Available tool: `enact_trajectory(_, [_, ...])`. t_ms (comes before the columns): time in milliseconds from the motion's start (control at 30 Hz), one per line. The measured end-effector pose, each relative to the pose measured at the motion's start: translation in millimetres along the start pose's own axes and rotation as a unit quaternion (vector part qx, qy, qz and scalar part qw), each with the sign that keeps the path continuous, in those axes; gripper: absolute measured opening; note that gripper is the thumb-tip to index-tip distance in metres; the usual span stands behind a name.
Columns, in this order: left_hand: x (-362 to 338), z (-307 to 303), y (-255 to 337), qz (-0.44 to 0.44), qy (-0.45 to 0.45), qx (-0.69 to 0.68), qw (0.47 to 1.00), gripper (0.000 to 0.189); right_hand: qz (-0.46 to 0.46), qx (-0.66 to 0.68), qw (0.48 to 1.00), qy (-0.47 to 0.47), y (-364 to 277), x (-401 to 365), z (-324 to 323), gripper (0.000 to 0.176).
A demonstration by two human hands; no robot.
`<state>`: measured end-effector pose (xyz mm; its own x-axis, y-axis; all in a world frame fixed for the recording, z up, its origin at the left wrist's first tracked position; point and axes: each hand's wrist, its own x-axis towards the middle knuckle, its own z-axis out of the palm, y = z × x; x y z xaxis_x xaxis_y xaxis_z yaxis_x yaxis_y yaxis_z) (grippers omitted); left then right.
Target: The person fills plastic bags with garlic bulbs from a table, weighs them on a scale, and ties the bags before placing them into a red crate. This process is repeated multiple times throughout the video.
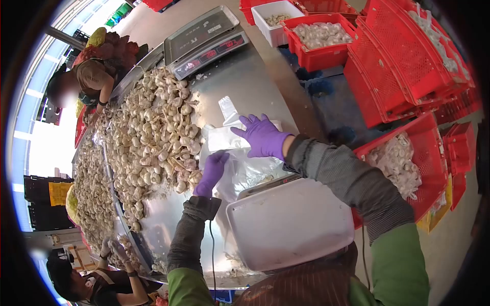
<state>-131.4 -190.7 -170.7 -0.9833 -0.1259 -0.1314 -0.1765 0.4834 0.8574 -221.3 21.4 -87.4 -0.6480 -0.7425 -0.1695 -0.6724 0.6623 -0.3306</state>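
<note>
Clear plastic bags (237, 171) lie flat in a stack on the metal table in front of me. My right hand (263, 136), in a purple glove, rests on the upper part of the stack with its fingers spread. At the near left edge, my left hand (212, 173), also gloved in purple, has its fingers closed on the thin film of a bag. Left of both hands spreads a large heap of garlic bulbs (153, 132). Close to my body sits a white plastic tray (291, 224), with a dark-edged device partly hidden beneath it.
A digital scale (204, 38) stands at the table's far end. Red crates (321, 43) with bagged garlic are stacked at right, and another red crate (431, 148) stands beside my right arm. Two people work across the table; one's gloved hands (115, 250) are over the garlic.
</note>
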Motion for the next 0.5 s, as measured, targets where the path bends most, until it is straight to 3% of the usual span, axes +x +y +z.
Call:
enact_trajectory(67, [-2,-29,-11,-0.041,0.120,-0.141,0.982,0.019,-0.017,-0.113,0.992,-0.050,-2,25,31,0.054])
enact_trajectory(100, [-8,-58,3,-0.102,0.181,-0.257,0.944,0.021,-0.025,-0.108,0.992,-0.054,-2,32,42,0.054])
enact_trajectory(133, [-14,-108,-41,-0.002,0.241,-0.064,0.968,0.022,0.004,-0.166,0.985,-0.048,-2,35,50,0.056])
enact_trajectory(167, [-23,-164,-69,-0.035,0.284,-0.152,0.946,0.024,0.031,-0.226,0.973,-0.040,-3,36,56,0.057])
enact_trajectory(200, [-46,-173,-22,0.011,0.379,-0.202,0.903,0.025,0.032,-0.224,0.973,-0.048,-4,37,56,0.056])
enact_trajectory(233, [-54,-233,-69,-0.040,0.444,-0.391,0.805,0.025,0.033,-0.215,0.975,-0.042,-3,39,58,0.056])
enact_trajectory(267, [-75,-250,-57,0.017,0.456,-0.246,0.855,0.022,0.041,-0.205,0.976,-0.059,-5,40,53,0.056])
enact_trajectory(300, [-83,-253,-32,0.014,0.457,-0.234,0.858,0.023,0.051,-0.194,0.977,-0.075,-9,41,47,0.056])
enact_trajectory(367, [-96,-199,63,-0.036,0.387,-0.179,0.904,0.019,0.050,-0.188,0.978,-0.069,-11,42,46,0.058])
enact_trajectory(400, [-124,-195,91,0.049,0.261,0.007,0.964,0.024,0.053,-0.175,0.980,-0.073,-9,44,50,0.060])
enact_trajectory(433, [-151,-191,107,0.129,0.121,0.193,0.965,0.032,0.056,-0.166,0.982,-0.074,-12,45,49,0.063])
enact_trajectory(467, [-163,-183,109,0.131,0.134,0.194,0.963,0.032,0.048,-0.173,0.981,-0.067,-22,45,41,0.063])
enact_trajectory(500, [-173,-174,111,0.113,0.173,0.112,0.972,0.032,0.061,-0.225,0.969,-0.077,-34,40,31,0.065])
